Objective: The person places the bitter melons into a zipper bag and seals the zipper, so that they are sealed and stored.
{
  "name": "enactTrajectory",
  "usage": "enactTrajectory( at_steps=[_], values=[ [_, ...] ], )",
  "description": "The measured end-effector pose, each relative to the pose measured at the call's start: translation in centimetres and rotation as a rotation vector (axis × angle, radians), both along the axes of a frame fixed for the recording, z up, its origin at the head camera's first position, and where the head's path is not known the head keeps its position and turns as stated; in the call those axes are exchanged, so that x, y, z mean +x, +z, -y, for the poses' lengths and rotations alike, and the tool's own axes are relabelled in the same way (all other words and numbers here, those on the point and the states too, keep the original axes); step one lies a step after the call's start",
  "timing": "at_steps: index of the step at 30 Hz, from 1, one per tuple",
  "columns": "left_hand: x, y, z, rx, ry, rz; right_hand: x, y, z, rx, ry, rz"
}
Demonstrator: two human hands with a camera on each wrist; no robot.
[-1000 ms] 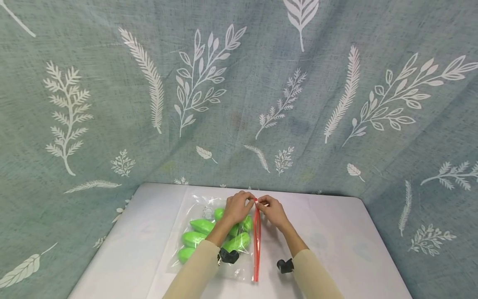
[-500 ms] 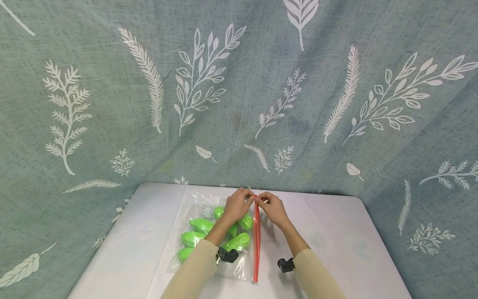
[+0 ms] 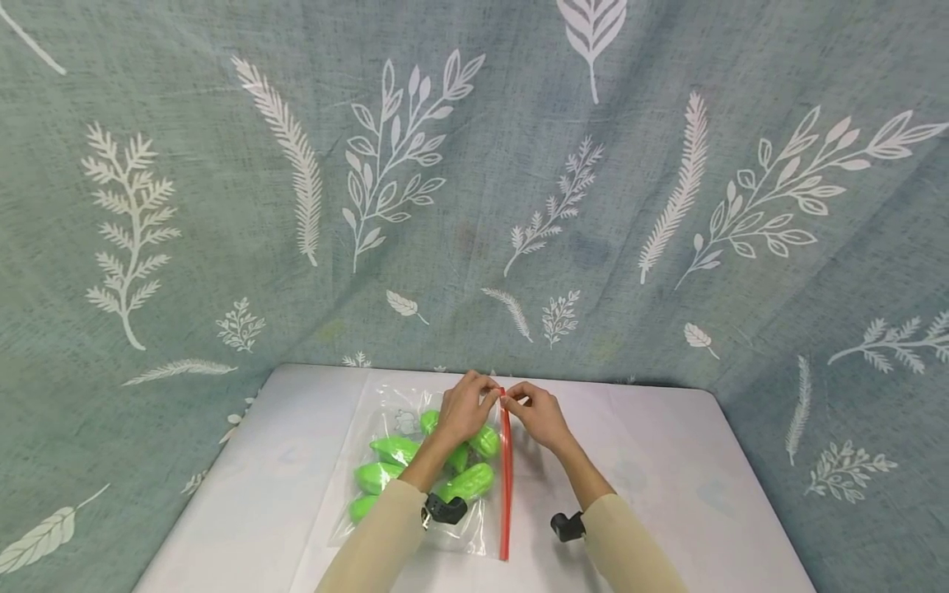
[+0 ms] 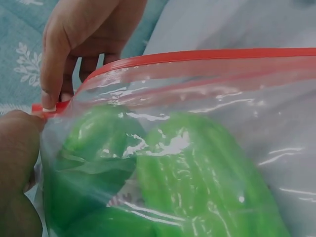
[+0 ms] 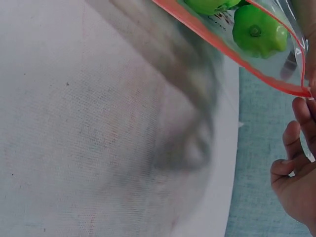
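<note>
A clear zip bag [image 3: 482,527] with a red zip edge [image 3: 507,494] lies on the table, its mouth toward the right. Several green ridged vegetables [image 3: 469,482] show through the plastic. At the far end of the zip, my left hand [image 3: 463,409] pinches the bag's corner. My right hand [image 3: 539,414] pinches the same end of the zip from the other side, fingertips close to the left ones. A small white piece [image 4: 49,109] sits on the zip by the right fingertips. In the right wrist view the red edges [image 5: 266,79] stand apart along the mouth.
The bag lies on a white table [image 3: 652,478]. Behind and beside the table hangs a green-grey cloth [image 3: 445,206] with white leaf prints. My forearms, in beige sleeves [image 3: 378,535], cross over the near side; the left one covers part of the bag.
In the head view the two red zip strips have come closer together. Both hands keep their pinch at the far end; hands and bag appear slightly further left.
</note>
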State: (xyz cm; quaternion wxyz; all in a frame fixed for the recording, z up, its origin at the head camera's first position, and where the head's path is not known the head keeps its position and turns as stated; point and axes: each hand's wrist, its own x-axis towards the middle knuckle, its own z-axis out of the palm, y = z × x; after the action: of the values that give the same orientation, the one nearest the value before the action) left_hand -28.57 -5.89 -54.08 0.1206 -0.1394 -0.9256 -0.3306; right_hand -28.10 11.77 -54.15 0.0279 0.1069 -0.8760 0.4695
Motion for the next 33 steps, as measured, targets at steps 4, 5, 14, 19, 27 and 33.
enactTrajectory(
  at_steps=[4,5,14,19,27,33],
  values=[
    [-0.1,-0.2,0.1,0.001,0.021,-0.006,0.3,0.0,-0.1,0.003,0.025,0.004],
    [-0.1,-0.2,0.1,0.006,0.024,-0.009,0.4,-0.1,-0.1,0.004,0.032,0.007],
    [-0.4,-0.7,0.8,0.055,0.023,-0.063,1.2,-0.6,-0.4,0.030,0.081,0.011],
    [-0.6,-0.8,1.3,0.067,0.018,-0.090,1.6,-1.3,-0.6,0.062,0.086,0.010],
    [-0.6,-1.0,1.7,0.059,0.012,-0.085,3.2,-1.9,-1.0,0.087,0.104,0.007],
    [-0.7,-1.1,2.2,0.068,0.029,-0.065,4.1,-2.4,-1.6,0.114,0.125,-0.002]
  ],
)
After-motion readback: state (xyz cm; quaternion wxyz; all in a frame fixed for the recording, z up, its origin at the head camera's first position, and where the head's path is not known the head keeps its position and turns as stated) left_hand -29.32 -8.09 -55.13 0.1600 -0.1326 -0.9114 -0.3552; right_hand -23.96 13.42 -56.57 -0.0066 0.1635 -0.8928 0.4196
